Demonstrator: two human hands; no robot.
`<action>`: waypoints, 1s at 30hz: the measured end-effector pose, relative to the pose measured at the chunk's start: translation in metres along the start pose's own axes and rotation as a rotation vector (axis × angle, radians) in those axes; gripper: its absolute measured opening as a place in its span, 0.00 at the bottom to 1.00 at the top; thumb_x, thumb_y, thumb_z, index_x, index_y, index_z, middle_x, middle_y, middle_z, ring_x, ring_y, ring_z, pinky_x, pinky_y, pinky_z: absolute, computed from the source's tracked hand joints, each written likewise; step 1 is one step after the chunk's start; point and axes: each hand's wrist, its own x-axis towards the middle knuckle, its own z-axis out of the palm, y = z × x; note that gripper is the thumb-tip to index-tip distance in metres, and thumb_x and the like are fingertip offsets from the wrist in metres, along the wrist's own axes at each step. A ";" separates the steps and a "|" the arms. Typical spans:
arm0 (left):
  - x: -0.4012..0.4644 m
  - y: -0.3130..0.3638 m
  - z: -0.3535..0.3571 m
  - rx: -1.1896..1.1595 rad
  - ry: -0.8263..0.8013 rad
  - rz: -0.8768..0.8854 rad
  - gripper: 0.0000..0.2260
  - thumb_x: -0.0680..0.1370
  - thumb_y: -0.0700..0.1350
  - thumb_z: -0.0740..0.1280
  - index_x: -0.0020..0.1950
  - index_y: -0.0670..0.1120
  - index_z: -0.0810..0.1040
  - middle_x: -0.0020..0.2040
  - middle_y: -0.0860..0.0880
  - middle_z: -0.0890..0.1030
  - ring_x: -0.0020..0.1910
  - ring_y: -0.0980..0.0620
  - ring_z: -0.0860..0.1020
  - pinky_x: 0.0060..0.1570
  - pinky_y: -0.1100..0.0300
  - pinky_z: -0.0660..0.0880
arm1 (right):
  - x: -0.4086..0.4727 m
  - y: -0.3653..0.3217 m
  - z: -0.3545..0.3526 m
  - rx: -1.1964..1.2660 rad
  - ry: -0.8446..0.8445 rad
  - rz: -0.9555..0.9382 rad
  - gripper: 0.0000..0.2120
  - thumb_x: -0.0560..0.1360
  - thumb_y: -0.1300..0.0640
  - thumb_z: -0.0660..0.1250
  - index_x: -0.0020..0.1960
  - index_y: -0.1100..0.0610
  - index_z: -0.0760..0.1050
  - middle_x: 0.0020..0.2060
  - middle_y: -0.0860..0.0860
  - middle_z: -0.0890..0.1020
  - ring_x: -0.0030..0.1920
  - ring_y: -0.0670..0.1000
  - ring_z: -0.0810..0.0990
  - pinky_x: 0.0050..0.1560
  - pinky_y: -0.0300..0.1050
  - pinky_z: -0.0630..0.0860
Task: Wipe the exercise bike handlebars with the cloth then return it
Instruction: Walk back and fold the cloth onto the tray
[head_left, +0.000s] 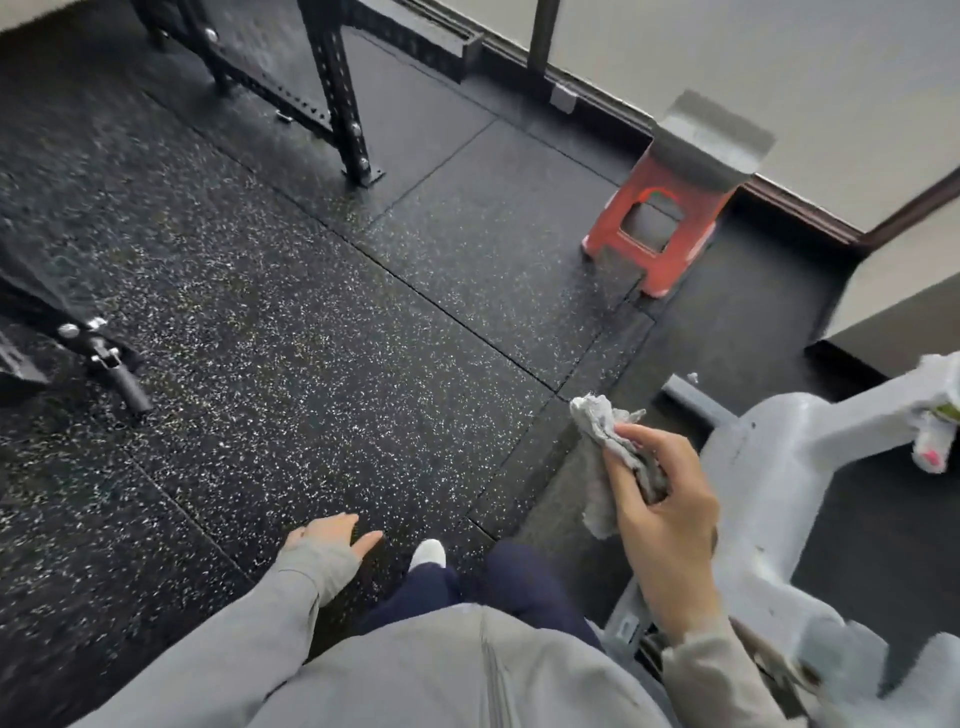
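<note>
Seemingly mid-carry, the right hand (662, 499) grips the grey cloth (610, 457), fingers curled round a bunched fold so the loose end hangs below the palm; the cloth sits near and right in the scene, just beside the pale grey bike frame (779, 467) and touching nothing else. The left hand (332, 538) hangs low with straight, relaxed fingers, holding nothing, probably for balance. A red stool (654, 228) stands far right by the wall, a grey item on top too blurred to identify. The handlebars cannot be made out with certainty: the frame's upper parts are cut off at the right edge, so wiping progress cannot be judged.
</note>
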 end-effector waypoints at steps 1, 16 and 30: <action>0.008 0.005 -0.012 -0.005 -0.003 0.011 0.28 0.78 0.63 0.51 0.74 0.50 0.59 0.74 0.52 0.64 0.72 0.51 0.63 0.72 0.56 0.59 | 0.008 0.001 0.001 0.004 0.026 0.031 0.09 0.72 0.63 0.70 0.52 0.54 0.78 0.47 0.49 0.80 0.51 0.41 0.78 0.53 0.32 0.71; 0.136 0.175 -0.196 0.085 0.062 0.161 0.26 0.78 0.62 0.52 0.72 0.51 0.62 0.72 0.49 0.68 0.70 0.48 0.67 0.70 0.55 0.63 | 0.204 0.079 -0.049 -0.056 0.323 0.193 0.10 0.71 0.64 0.70 0.51 0.56 0.78 0.46 0.50 0.80 0.49 0.35 0.76 0.52 0.26 0.69; 0.262 0.287 -0.326 0.259 0.077 0.284 0.27 0.78 0.63 0.51 0.73 0.50 0.61 0.75 0.51 0.63 0.73 0.52 0.60 0.73 0.55 0.58 | 0.372 0.110 -0.051 -0.172 0.345 0.221 0.12 0.71 0.62 0.71 0.52 0.50 0.77 0.46 0.47 0.79 0.49 0.46 0.78 0.51 0.47 0.76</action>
